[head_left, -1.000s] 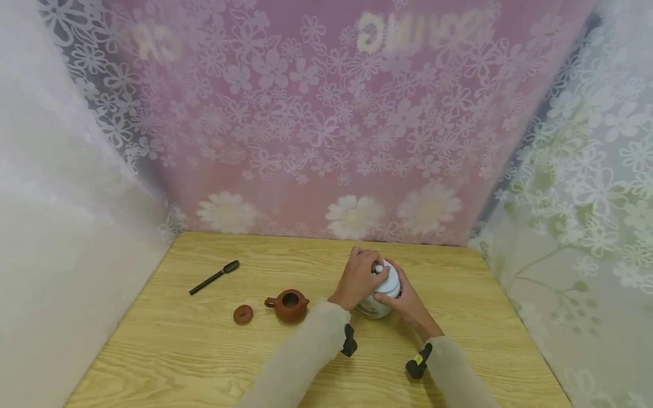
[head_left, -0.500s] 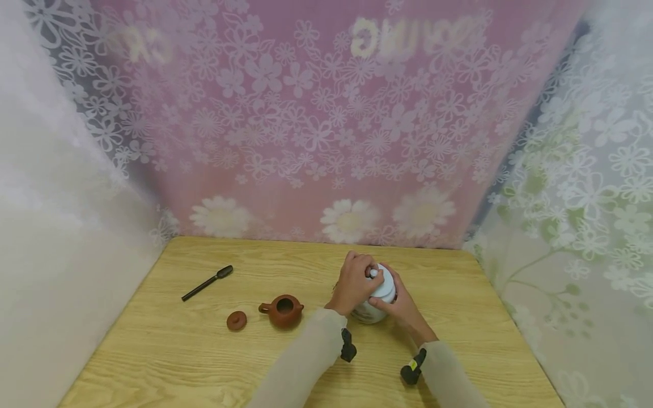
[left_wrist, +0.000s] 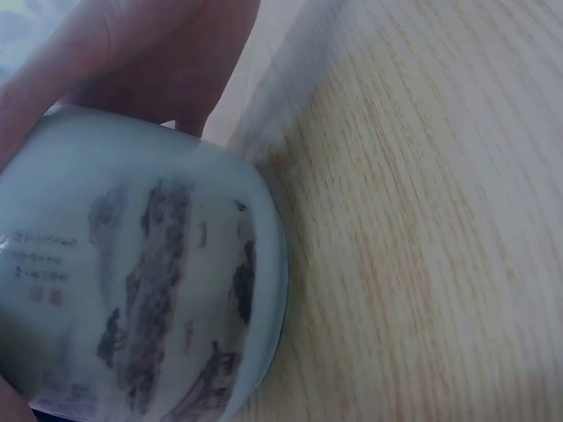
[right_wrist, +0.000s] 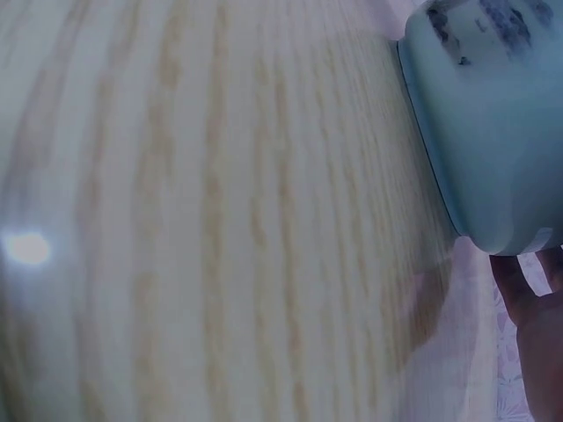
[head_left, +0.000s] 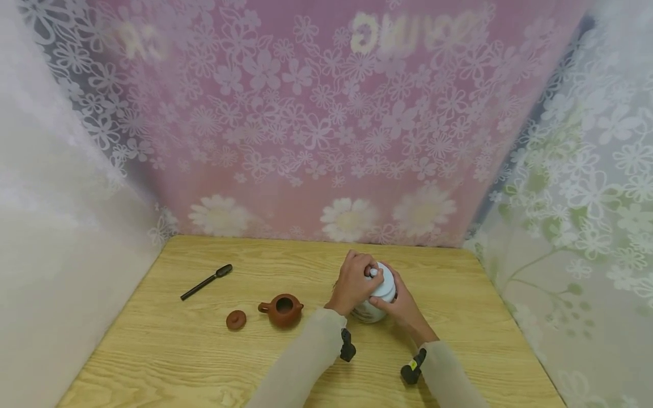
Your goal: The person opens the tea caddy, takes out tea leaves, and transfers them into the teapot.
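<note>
In the head view a white lidded jar (head_left: 368, 313) stands on the wooden table, right of centre. My left hand (head_left: 353, 285) reaches over its near left side and pinches the round knob of the white lid (head_left: 384, 288). The lid sits on the jar. My right hand (head_left: 406, 306) grips the jar's upper right side, thumb toward me, fingers behind it partly hidden. The left wrist view shows the jar's painted side (left_wrist: 149, 281) close up, with dark landscape marks and small writing. At the right wrist view's upper right, the jar's lower wall (right_wrist: 493, 132) shows.
A small brown clay teapot (head_left: 285, 311), uncovered, stands left of the jar, its handle toward the left. Beside it lies its brown lid (head_left: 236, 321). A dark long-handled scoop (head_left: 206, 281) lies farther left. Flowered cloth walls (head_left: 306, 124) surround the table (head_left: 168, 351) at the back and sides.
The head view has shifted slightly, so everything appears a little lower and farther left. Both hands keep their hold on the jar and its lid knob.
</note>
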`<state>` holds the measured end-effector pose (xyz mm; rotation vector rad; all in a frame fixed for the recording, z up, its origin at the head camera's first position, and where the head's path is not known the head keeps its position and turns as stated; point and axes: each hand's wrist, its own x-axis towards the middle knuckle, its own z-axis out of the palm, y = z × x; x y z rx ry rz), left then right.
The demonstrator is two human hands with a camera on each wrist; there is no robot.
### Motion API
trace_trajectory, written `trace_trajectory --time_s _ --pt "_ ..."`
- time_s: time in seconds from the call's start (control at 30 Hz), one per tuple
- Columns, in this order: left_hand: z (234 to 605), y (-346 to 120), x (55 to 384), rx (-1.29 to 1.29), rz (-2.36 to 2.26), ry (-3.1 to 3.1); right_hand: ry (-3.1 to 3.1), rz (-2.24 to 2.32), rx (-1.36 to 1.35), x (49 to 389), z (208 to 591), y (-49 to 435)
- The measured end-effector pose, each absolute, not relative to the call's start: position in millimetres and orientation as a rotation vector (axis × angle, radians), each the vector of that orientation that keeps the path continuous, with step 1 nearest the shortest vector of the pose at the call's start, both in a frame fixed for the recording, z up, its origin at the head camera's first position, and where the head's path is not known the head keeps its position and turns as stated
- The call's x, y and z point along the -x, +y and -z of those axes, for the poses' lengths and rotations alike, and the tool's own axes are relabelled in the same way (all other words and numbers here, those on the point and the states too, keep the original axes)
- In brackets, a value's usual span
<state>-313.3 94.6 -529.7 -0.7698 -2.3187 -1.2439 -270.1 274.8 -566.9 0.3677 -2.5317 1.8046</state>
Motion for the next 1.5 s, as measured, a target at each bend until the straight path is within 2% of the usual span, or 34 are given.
trace_trajectory --time_s 0.67,0.93,1.13,1.5 --pt "536 96 313 0.795 1.245 -2.149 -2.588 -1.699 -0.301 269 568 277" --pt "540 80 324 0.964 1.268 -2.27 -2.577 -1.741 -0.32 268 569 277" --pt "527 64 321 1.099 1.255 -2.319 -2.528 -1.808 -0.357 268 571 279" --pt "516 54 323 1.161 1.275 -2.34 -2.554 -1.765 -0.34 271 572 279"
